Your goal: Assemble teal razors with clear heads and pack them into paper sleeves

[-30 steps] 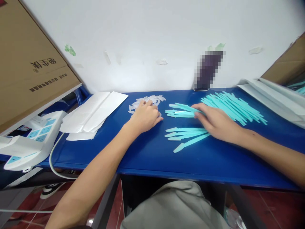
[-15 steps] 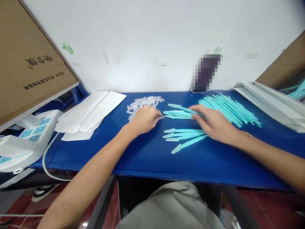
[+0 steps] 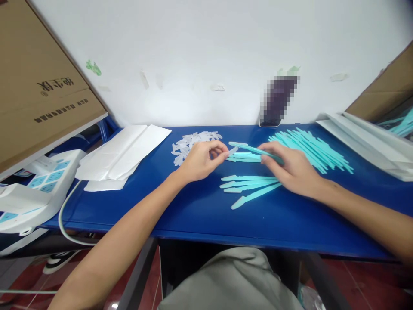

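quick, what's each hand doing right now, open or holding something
Left hand: closed, pinching a small translucent piece.
Right hand: closed, holding a turquoise stick with its wider end pointing left.

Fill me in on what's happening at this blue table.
A person is working here with both hands. The left hand pinches a small translucent piece close to the blade-like end of a turquoise stick held in the right hand. A pile of similar translucent pieces lies behind the left hand, and a heap of turquoise sticks lies beyond the right.
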`<state>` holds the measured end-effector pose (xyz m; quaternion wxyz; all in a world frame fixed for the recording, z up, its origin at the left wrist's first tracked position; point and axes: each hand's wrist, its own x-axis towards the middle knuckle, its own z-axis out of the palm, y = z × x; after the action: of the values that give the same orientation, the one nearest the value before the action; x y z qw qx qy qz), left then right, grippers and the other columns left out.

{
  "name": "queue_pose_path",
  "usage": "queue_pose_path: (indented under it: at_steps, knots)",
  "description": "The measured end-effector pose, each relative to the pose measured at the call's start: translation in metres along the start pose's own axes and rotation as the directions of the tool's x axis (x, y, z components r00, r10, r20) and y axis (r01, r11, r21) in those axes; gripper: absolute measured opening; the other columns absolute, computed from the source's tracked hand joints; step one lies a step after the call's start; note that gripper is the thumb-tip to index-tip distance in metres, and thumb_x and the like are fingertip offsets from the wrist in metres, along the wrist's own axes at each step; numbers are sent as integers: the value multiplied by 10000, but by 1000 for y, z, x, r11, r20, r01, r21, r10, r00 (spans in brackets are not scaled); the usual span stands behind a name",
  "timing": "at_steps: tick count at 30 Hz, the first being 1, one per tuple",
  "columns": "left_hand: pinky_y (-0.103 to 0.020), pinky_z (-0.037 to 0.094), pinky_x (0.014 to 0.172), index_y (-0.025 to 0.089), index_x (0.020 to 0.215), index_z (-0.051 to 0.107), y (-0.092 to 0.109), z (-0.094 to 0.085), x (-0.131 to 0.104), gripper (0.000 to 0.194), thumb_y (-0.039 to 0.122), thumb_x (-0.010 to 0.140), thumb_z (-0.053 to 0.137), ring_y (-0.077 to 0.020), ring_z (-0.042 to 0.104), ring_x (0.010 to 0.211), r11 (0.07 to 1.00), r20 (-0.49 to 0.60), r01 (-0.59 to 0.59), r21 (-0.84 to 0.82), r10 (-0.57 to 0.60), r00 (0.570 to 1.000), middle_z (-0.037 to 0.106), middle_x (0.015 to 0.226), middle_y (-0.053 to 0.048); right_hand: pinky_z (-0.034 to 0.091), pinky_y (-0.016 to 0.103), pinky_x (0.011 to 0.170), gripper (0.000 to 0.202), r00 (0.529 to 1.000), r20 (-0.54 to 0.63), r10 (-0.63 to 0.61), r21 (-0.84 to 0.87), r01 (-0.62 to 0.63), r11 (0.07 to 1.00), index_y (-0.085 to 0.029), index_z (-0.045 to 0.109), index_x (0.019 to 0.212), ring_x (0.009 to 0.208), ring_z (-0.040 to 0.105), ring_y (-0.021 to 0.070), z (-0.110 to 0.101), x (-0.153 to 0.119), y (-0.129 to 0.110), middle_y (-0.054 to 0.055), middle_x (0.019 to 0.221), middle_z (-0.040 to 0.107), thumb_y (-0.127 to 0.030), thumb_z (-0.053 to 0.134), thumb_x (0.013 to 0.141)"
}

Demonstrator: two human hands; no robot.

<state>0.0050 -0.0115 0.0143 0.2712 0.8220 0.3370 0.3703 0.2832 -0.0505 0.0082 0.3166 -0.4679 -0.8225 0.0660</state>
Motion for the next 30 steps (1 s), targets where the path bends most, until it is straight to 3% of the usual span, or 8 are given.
queue_pose_path:
  at_steps: [8, 14, 21, 23, 26, 28, 30]
  knots:
    - [-247, 476, 644, 143, 932, 741, 2, 0, 2, 267, 399, 937, 667, -124, 589, 676, 988, -33, 90, -122, -95, 995, 730, 833, -45, 428, 327, 569, 193, 997, -36, -66, -28, 65, 997, -228, 613, 1155, 536, 581, 169, 0, 0, -1, -7, 748, 701, -324, 491, 1040]
    - [-266, 499, 682, 150, 941, 770, 0, 2, 2, 281, 417, 927, 683, -146, 633, 729, 980, 2, 105, -168, -106, 994, 756, 872, -59, 419, 334, 556, 199, 998, -25, -57, -12, 57, 998, -226, 623, 1150, 514, 568, 174, 0, 1, 0, -10, 722, 687, -330, 495, 1038]
    - [-294, 504, 679, 131, 993, 777, -1, 21, 4, 358, 466, 868, 758, -169, 655, 732, 928, 54, 172, -329, -163, 985, 760, 878, -86, 486, 314, 648, 197, 994, -14, -106, 100, 107, 989, -249, 594, 1211, 701, 693, 189, 8, -3, -10, 12, 868, 744, -307, 469, 1070]
    - [-283, 468, 621, 137, 1047, 769, -1, 15, 4, 395, 495, 884, 741, -146, 613, 649, 966, 52, 130, -224, -122, 991, 759, 875, -75, 488, 315, 656, 193, 995, -25, -94, 115, 96, 989, -251, 583, 1219, 706, 697, 191, 9, -2, -11, 10, 874, 752, -307, 472, 1072]
    - [-296, 459, 655, 158, 1109, 761, -3, -9, 2, 324, 415, 928, 684, -157, 610, 668, 975, 48, -47, 216, 37, 998, 762, 929, -68, 478, 318, 637, 213, 998, 17, -66, 106, 64, 992, -253, 570, 1247, 685, 688, 192, 9, -1, -8, 13, 874, 755, -327, 472, 1073]
    - [-333, 478, 760, 163, 1089, 773, -7, -30, 1, 263, 300, 964, 587, -219, 675, 837, 841, 79, -131, 526, 105, 991, 768, 989, -88, 469, 319, 616, 229, 998, 54, -32, 90, 27, 996, -246, 549, 1262, 664, 680, 194, 9, -1, -4, 17, 865, 752, -349, 473, 1071]
    - [-360, 474, 796, 165, 1070, 786, -11, -48, 0, 291, 251, 985, 521, -269, 692, 936, 703, 93, -98, 705, 46, 995, 771, 989, -98, 460, 324, 599, 212, 998, 66, 9, 76, -14, 997, -239, 531, 1223, 656, 679, 205, 9, 0, -1, 23, 842, 747, -370, 479, 1065]
